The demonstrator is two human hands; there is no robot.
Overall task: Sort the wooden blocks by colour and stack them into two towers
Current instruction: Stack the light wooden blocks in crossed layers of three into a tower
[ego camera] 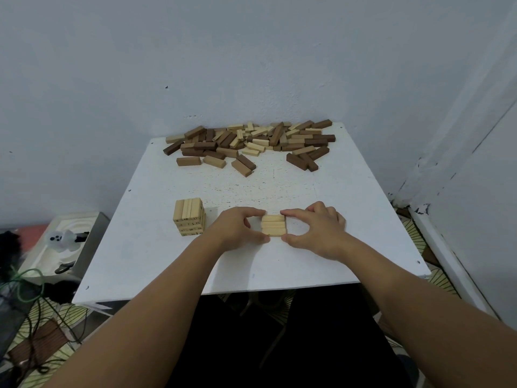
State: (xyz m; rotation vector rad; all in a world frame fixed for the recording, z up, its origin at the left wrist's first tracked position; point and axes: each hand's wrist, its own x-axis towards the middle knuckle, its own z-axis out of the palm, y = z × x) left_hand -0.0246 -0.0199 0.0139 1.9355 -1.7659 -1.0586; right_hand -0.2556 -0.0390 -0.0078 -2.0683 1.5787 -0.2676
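Observation:
Three light wooden blocks [273, 226] lie side by side as a flat row on the white table [349, 219], near its front middle. My left hand [237, 229] pinches the row's left end and my right hand [316, 231] pinches its right end, thumbs at the near side. A short tower of light blocks [189, 217], several layers high, stands just left of my left hand. At the table's far edge sprawls a loose pile of mixed light and dark brown blocks [251, 142].
The table stands in a corner with walls behind and to the right. A few stray blocks [243, 165] lie in front of the pile. Left of the table, lower down, sit a white tray with a small white figure [63, 239] and green cables [25, 287].

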